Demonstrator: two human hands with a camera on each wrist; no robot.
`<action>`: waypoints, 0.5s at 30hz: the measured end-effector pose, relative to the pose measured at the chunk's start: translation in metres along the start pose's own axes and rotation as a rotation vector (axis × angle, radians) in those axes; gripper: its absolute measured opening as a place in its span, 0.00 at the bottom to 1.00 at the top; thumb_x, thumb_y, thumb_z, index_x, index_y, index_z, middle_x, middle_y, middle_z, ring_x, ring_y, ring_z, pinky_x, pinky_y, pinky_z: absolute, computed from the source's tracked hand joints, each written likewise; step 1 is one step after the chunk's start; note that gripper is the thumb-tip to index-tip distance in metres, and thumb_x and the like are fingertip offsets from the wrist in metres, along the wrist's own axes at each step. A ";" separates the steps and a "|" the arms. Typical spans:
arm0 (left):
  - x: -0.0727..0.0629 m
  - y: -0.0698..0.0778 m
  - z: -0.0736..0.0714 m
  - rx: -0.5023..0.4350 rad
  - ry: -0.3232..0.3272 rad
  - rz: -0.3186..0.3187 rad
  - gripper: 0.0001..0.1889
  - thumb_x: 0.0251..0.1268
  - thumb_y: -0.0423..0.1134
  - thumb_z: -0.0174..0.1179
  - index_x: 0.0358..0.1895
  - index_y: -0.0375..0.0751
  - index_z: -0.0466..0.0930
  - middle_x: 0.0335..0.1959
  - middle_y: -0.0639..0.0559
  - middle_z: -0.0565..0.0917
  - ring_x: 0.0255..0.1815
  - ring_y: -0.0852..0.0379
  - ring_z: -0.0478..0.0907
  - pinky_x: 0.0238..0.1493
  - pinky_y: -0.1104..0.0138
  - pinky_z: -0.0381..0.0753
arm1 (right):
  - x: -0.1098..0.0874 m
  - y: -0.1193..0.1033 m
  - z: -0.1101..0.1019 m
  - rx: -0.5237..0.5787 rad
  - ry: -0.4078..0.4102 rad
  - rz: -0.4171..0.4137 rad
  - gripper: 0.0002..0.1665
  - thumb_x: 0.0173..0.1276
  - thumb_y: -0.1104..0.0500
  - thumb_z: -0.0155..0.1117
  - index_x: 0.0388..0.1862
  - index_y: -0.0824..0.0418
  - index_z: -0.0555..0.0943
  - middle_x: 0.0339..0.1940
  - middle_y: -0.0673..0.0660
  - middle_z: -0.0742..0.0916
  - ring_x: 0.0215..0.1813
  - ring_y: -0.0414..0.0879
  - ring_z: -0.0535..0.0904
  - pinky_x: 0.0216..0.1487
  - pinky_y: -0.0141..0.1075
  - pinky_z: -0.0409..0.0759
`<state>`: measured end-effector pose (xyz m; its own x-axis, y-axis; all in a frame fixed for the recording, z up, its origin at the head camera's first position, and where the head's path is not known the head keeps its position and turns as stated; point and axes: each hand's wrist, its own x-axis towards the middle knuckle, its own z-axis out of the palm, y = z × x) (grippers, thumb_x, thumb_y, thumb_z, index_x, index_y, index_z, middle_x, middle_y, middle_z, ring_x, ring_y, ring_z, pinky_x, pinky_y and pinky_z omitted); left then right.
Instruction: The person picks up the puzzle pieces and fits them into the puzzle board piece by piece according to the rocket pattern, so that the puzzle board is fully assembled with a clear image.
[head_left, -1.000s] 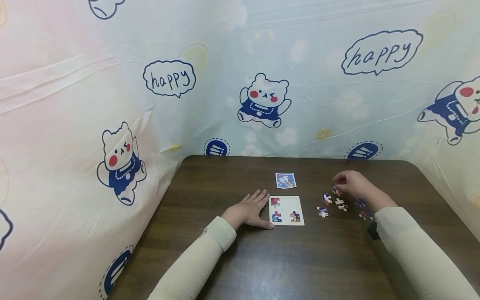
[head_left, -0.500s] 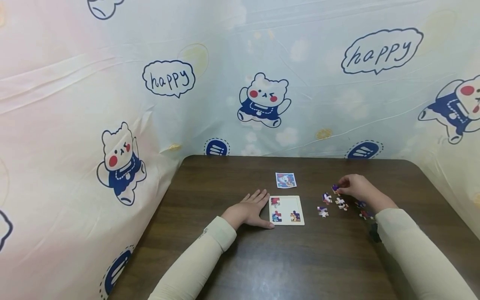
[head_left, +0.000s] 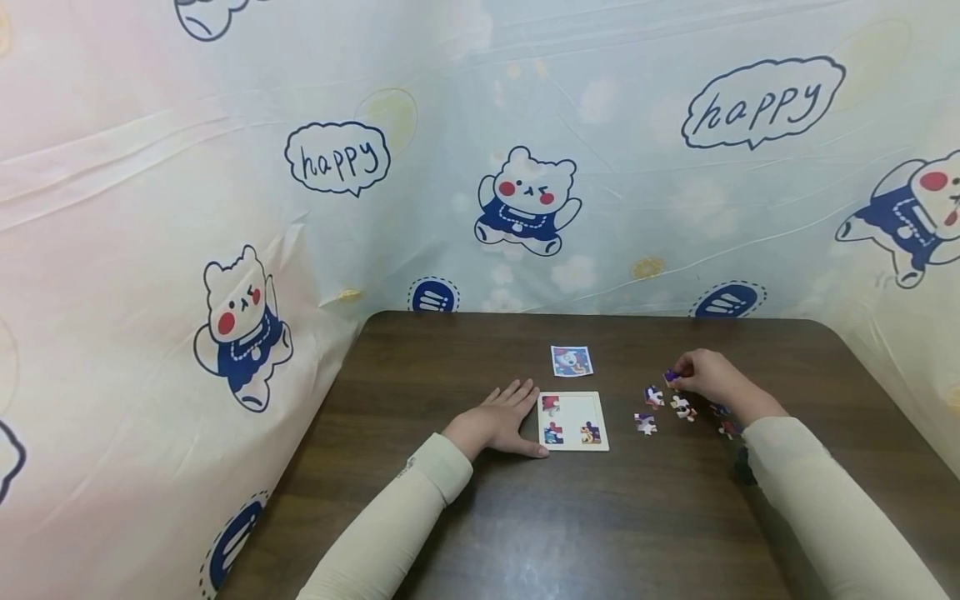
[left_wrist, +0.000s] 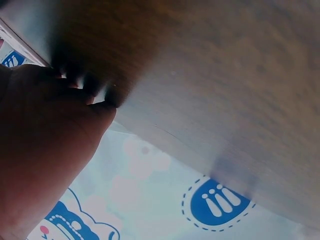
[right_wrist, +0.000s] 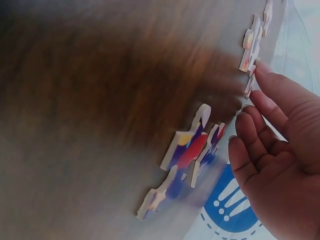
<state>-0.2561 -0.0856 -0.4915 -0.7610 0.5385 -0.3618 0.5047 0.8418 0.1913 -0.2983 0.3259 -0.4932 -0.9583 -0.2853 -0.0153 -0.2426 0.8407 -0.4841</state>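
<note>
My left hand (head_left: 491, 425) lies spread on the table, fingers straight, its thumb along the lower left corner of a white puzzle tray (head_left: 568, 446). In the left wrist view the left hand (left_wrist: 50, 130) shows mostly its dark underside. Three puzzle pieces sit in the tray: one upper left, one lower left, one lower right. At the right, my right hand (head_left: 712, 377) pinches a purple puzzle piece (head_left: 671, 378) between thumb and forefinger, at the table surface. The right wrist view shows this piece (right_wrist: 251, 82) edge-on at the fingertips of the right hand (right_wrist: 282, 130).
Loose puzzle pieces (head_left: 682, 407) lie between tray and right hand; others (right_wrist: 186, 150) lie under the right wrist. A small printed picture card (head_left: 572, 361) lies behind the tray. A patterned cloth (head_left: 450, 208) hangs along the table's back and left edges.
My right hand has moved slightly toward me, and its fingers have come down onto the purple puzzle piece, which has turned a little. The left hand and tray have stayed put.
</note>
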 end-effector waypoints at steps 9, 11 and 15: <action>0.001 0.000 0.001 0.002 -0.017 -0.015 0.62 0.49 0.81 0.53 0.81 0.52 0.38 0.82 0.55 0.38 0.81 0.53 0.32 0.77 0.53 0.38 | -0.001 -0.004 0.004 0.031 -0.001 0.041 0.16 0.61 0.57 0.75 0.36 0.67 0.80 0.31 0.55 0.84 0.33 0.48 0.78 0.37 0.43 0.77; 0.002 -0.001 0.002 0.002 -0.012 -0.011 0.62 0.49 0.81 0.53 0.81 0.52 0.38 0.82 0.54 0.38 0.81 0.53 0.33 0.77 0.53 0.38 | 0.000 -0.004 0.004 0.034 -0.003 0.046 0.16 0.60 0.57 0.75 0.36 0.67 0.80 0.31 0.55 0.84 0.33 0.47 0.77 0.37 0.42 0.77; 0.001 -0.001 0.002 0.001 0.002 0.000 0.62 0.49 0.82 0.54 0.81 0.51 0.39 0.82 0.53 0.39 0.81 0.52 0.34 0.77 0.51 0.39 | 0.000 -0.006 0.003 0.037 -0.005 0.059 0.17 0.60 0.57 0.75 0.37 0.68 0.79 0.31 0.56 0.83 0.34 0.48 0.77 0.37 0.42 0.77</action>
<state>-0.2569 -0.0857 -0.4939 -0.7622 0.5382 -0.3598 0.5049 0.8420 0.1900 -0.2963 0.3191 -0.4933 -0.9701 -0.2378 -0.0491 -0.1796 0.8387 -0.5140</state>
